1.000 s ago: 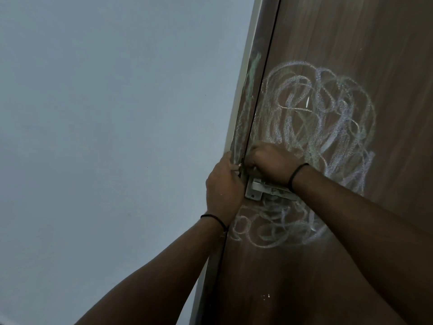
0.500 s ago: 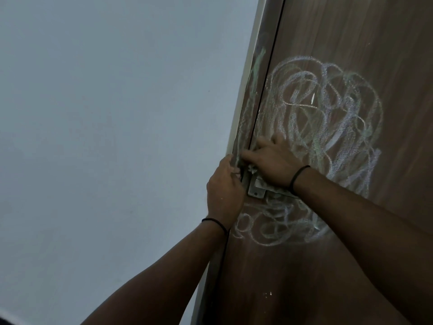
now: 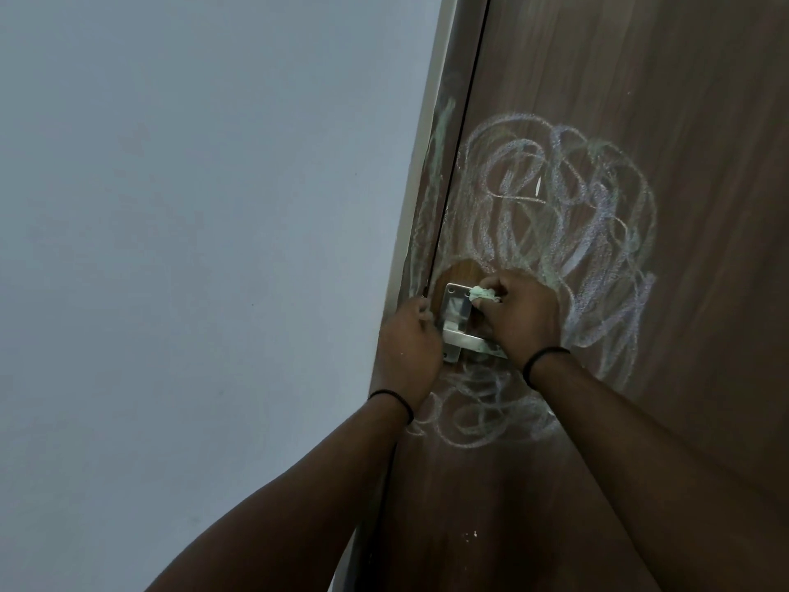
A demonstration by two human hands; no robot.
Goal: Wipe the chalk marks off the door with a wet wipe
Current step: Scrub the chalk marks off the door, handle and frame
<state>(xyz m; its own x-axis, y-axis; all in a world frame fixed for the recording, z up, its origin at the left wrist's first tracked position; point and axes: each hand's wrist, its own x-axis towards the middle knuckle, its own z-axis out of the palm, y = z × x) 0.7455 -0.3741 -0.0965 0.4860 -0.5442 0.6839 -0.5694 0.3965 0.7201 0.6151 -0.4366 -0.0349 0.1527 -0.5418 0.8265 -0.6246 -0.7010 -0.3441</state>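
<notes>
A brown wooden door fills the right side. Pale looping chalk marks cover it above the metal handle plate, with more scribbles below the handle and faint streaks on the door frame. My right hand grips a crumpled, pale green wet wipe against the door just right of the plate. A small patch of bare wood shows above the plate. My left hand rests curled on the door's edge beside the handle.
A plain pale wall takes up the whole left side. The metal lever sticks out between my two hands. Small white specks sit low on the door.
My right hand has slid right from the door's edge to the far side of the plate. The plate and a wiped patch above it now show. The left hand stays put.
</notes>
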